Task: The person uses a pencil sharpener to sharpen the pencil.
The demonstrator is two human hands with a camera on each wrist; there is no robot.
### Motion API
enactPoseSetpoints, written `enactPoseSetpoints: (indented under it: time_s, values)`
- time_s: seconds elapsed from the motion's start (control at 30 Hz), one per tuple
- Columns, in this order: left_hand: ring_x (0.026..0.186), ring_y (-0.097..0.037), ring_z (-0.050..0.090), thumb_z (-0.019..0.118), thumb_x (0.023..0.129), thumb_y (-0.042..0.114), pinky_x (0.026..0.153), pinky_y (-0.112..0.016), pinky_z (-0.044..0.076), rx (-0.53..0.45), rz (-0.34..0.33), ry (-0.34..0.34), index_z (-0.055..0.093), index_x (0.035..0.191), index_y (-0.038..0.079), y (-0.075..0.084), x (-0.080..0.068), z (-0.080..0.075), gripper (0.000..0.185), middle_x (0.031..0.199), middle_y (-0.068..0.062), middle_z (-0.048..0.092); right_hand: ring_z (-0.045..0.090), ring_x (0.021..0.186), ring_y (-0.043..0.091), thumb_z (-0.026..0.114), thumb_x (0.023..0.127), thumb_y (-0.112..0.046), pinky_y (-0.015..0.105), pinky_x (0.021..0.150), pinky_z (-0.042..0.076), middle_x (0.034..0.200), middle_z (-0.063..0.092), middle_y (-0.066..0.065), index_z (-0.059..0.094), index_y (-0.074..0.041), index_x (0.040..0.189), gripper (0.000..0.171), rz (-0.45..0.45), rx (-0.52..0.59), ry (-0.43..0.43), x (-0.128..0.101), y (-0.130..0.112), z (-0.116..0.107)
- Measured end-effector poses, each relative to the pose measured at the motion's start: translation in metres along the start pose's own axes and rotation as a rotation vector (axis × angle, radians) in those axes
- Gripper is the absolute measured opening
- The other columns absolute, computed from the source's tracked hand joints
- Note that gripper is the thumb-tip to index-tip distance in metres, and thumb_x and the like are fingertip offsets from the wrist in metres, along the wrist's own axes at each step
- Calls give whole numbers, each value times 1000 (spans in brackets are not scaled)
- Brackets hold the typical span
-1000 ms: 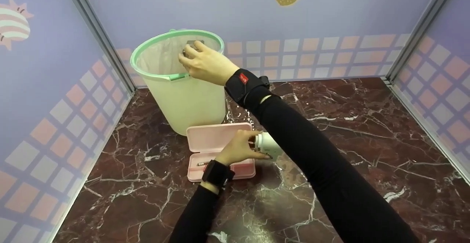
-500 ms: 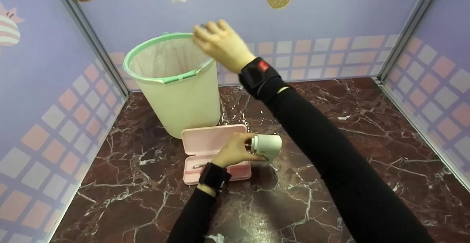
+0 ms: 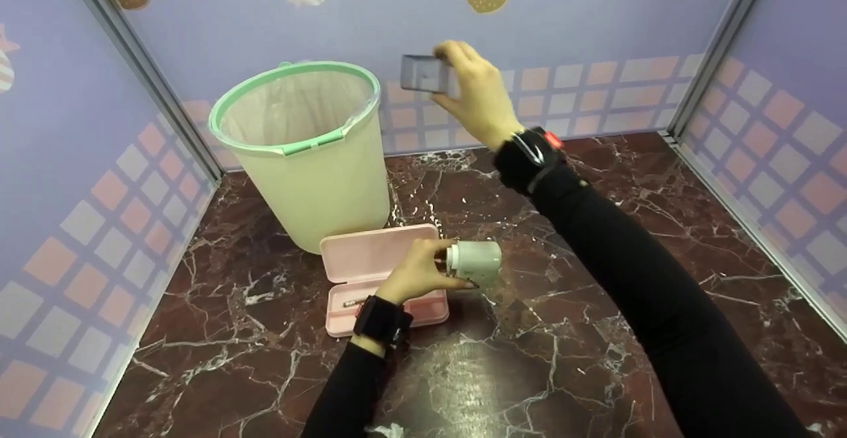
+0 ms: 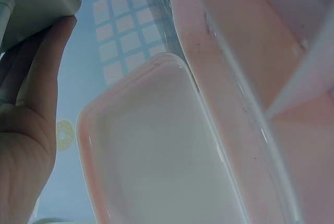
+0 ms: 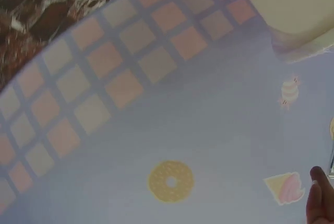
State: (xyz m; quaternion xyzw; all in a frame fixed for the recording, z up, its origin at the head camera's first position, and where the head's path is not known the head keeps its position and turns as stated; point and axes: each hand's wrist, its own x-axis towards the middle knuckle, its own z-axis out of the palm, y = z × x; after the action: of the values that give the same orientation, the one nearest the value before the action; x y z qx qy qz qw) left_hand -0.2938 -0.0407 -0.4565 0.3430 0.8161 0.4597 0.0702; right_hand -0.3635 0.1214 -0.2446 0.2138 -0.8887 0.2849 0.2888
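Right hand (image 3: 478,97) raised right of bin (image 3: 306,153), fingers pinching small clear tray (image 3: 427,73). Left hand (image 3: 418,272) gripping white device (image 3: 474,262) above open pink case (image 3: 379,278), just before bin.

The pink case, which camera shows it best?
The head view: the open pink case lies whole on the marble floor, in front of the bin, beside the left hand. The left wrist view shows only its lid and tray very close. The right wrist view shows none of it.

One bin (image 3: 304,153) – one pink case (image 3: 380,279) – one white device (image 3: 473,262) – one clear tray (image 3: 427,74).
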Motion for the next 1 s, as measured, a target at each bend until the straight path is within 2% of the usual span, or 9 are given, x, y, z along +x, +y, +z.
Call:
enactPoseSetpoints:
  time_s: [0.13, 0.23, 0.33, 0.47, 0.7, 0.87, 1.0]
  values:
    - [81, -13, 68, 90, 65, 18, 74, -24, 58, 9, -17, 9, 69, 114, 5, -1, -2, 0, 55, 97, -6, 74, 61, 122, 25, 78, 81, -11, 28, 109, 44, 130, 62, 14, 55, 1, 126, 52, 65, 149, 55, -25, 23, -4]
    - [83, -14, 69, 90, 65, 19, 75, -24, 58, -4, -12, 19, 69, 114, 4, -2, -2, 0, 55, 98, -7, 74, 63, 120, 26, 78, 80, -9, 32, 107, 46, 130, 62, 16, 55, 2, 127, 54, 139, 250, 76, -46, 39, -7]
    - [84, -15, 70, 90, 65, 19, 76, -24, 58, -28, 0, 25, 69, 112, 3, -3, -3, -1, 54, 99, -9, 74, 64, 118, 29, 78, 80, -7, 36, 105, 49, 131, 62, 17, 55, 1, 128, 54, 199, 303, 81, -66, 53, -9]
    - [84, -16, 71, 90, 65, 18, 75, -24, 59, -32, 5, 39, 69, 111, 3, -4, -5, -4, 53, 99, -10, 74, 66, 115, 32, 79, 78, -5, 37, 101, 52, 129, 63, 19, 56, 2, 128, 55, 220, 330, 76, -97, 64, -7]
    - [84, -18, 70, 90, 65, 14, 76, -23, 58, -8, 24, 98, 69, 110, 2, -4, -7, -7, 51, 98, -10, 73, 68, 112, 32, 80, 76, -5, 29, 97, 53, 122, 67, 19, 57, 1, 128, 57, 200, 366, 62, -154, 79, 0]
    - [90, -24, 72, 89, 65, 10, 78, -23, 58, -46, 19, 146, 67, 114, 0, -4, -7, -9, 54, 102, -14, 72, 68, 110, 31, 81, 74, -3, 36, 98, 52, 120, 69, 17, 58, 1, 128, 58, 213, 367, 32, -191, 88, 7]
    - [91, -23, 71, 89, 66, 12, 81, -26, 58, -1, 31, 190, 67, 115, 0, -3, -6, -12, 55, 103, -13, 73, 68, 110, 34, 82, 73, -2, 39, 100, 50, 122, 68, 19, 60, 0, 127, 58, 244, 357, 17, -213, 95, 14]
